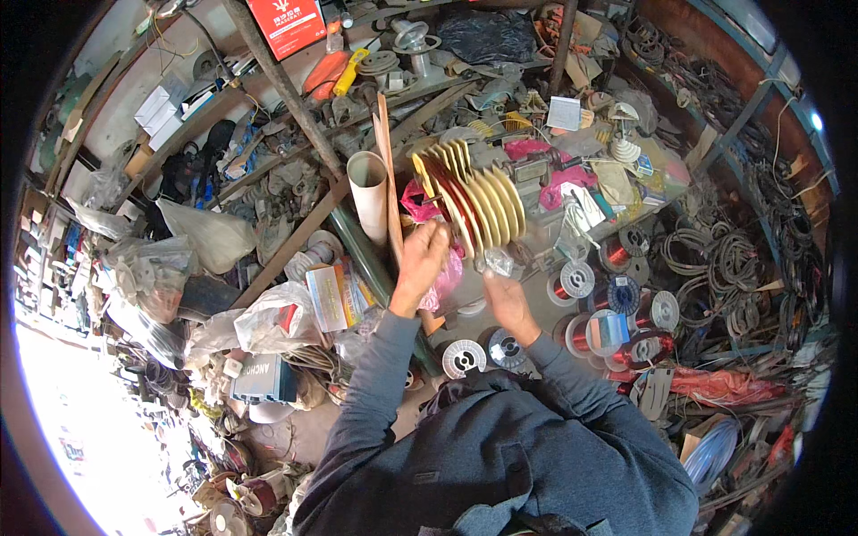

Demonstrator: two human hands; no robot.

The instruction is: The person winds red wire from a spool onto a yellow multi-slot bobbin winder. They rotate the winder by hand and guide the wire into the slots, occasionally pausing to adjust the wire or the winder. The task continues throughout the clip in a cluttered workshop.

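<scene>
In front of me stands a stepped coil-winding former (pixel 486 208) of several cream discs, with reddish-brown enamelled wire (pixel 446 184) between the discs at its left part. My left hand (pixel 425 251) is at the former's lower left side, its fingers bent together; whether it pinches a wire there I cannot tell. Below the former's near edge is my right hand (pixel 507 301), fingers curled, close to a clear plastic piece (pixel 498 261). What its fingers hold is too small to make out. A pink plastic bag (pixel 446 281) lies between the hands.
Left of the former stand an upright cardboard-like tube (pixel 368 194) and a wooden strip (pixel 389 181). Wire spools (pixel 578 279) crowd the right side, some with red wire. A white spool (pixel 464 359) is close to my body. Cluttered shelves and cable coils (pixel 720 268) surround the bench.
</scene>
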